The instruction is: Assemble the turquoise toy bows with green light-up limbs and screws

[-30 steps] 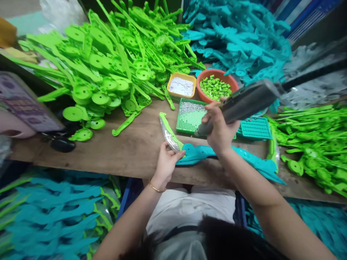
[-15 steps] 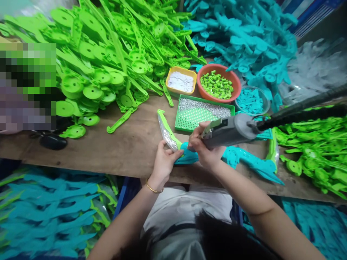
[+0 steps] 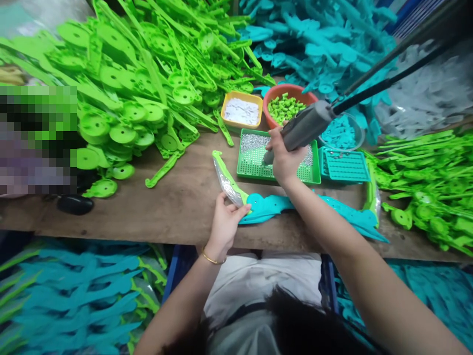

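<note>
My left hand (image 3: 225, 224) pins a teal plastic toy piece (image 3: 266, 206) to the wooden table (image 3: 166, 207), near its front edge. A green curved part with a clear wrapped blade (image 3: 226, 180) joins that piece at my fingertips. My right hand (image 3: 283, 159) grips a grey electric screwdriver (image 3: 305, 127) hung on a dark cable. Its tip rests over the green screw tray (image 3: 275, 159), which holds many small silver screws.
A big pile of green plastic parts (image 3: 140, 84) fills the table's left and back. Teal parts (image 3: 318, 44) heap at the back right, more green parts (image 3: 424, 182) at right. A yellow tub (image 3: 242, 111), an orange bowl (image 3: 286, 106) and a teal tray (image 3: 344, 166) stand near the screw tray.
My right hand has lifted the screwdriver off the teal piece and carried it back over the green screw tray. My left hand has stayed on the teal piece.
</note>
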Demonstrator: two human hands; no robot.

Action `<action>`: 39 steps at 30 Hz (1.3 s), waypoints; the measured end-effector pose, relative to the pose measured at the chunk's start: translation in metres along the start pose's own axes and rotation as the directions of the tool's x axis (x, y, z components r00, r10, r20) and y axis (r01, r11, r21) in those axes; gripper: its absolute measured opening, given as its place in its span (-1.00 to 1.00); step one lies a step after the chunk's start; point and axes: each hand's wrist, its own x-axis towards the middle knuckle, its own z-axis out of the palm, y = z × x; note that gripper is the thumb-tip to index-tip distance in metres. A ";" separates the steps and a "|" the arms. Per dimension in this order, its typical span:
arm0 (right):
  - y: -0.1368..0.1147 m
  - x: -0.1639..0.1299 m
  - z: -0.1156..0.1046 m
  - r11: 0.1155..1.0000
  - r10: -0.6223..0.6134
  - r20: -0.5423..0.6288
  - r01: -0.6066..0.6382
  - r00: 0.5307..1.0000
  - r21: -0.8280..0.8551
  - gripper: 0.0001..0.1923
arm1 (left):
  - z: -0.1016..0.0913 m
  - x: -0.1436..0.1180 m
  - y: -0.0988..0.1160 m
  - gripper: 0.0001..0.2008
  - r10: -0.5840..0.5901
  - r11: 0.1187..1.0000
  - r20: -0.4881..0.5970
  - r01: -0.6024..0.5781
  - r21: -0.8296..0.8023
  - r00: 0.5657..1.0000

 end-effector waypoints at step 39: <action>-0.068 -0.052 -0.019 0.996 0.058 0.184 -0.069 0.981 0.055 -0.73 | -0.003 -0.001 -0.002 -0.49 -0.005 0.997 -0.060 0.000 -0.081 0.998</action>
